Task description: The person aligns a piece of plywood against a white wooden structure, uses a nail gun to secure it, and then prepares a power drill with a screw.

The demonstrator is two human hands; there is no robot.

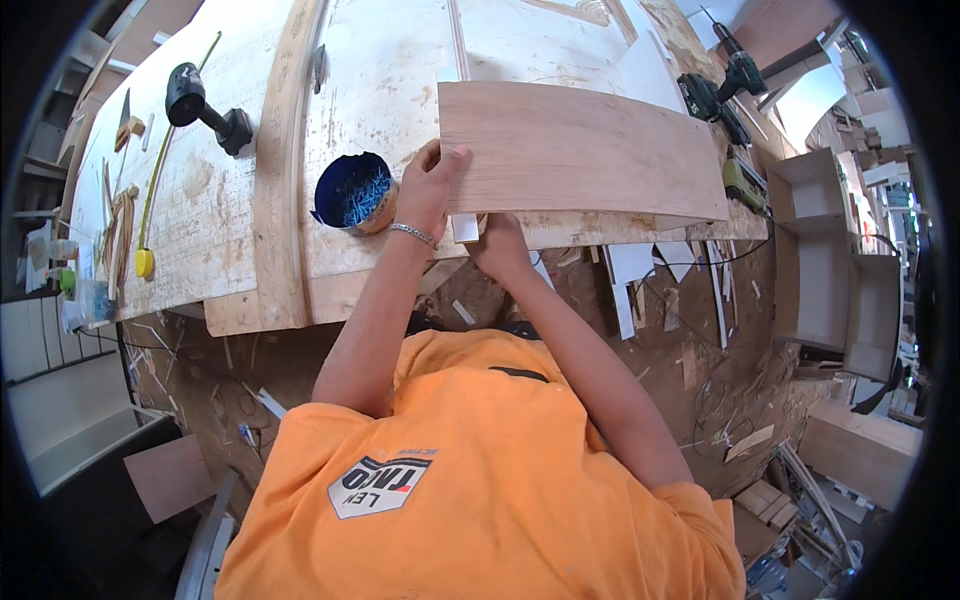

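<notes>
A long, light-brown plywood panel (pixel 590 150) lies tilted over the near edge of the workbench. My left hand (pixel 428 195) grips its left end, with the thumb on the upper face. Below the panel's near edge, my right hand (pixel 500 247) is closed, its fingertips partly covered by the panel. Beside those fingers a short white-faced strip (pixel 465 228) sticks out; whether the hand holds it or the panel's underside is hidden. Left of my left wrist stands a round dark-blue tub (pixel 335 190) full of small, thin blue pieces (pixel 368 200).
A cordless driver (pixel 205 112) and a yellow tape measure (pixel 145 263) lie on the bench's left side. A long wooden board (pixel 282 170) crosses it. Cordless drills (pixel 725 80) lie at the right. Offcuts litter the floor, and an open cabinet carcass (pixel 815 240) stands to the right.
</notes>
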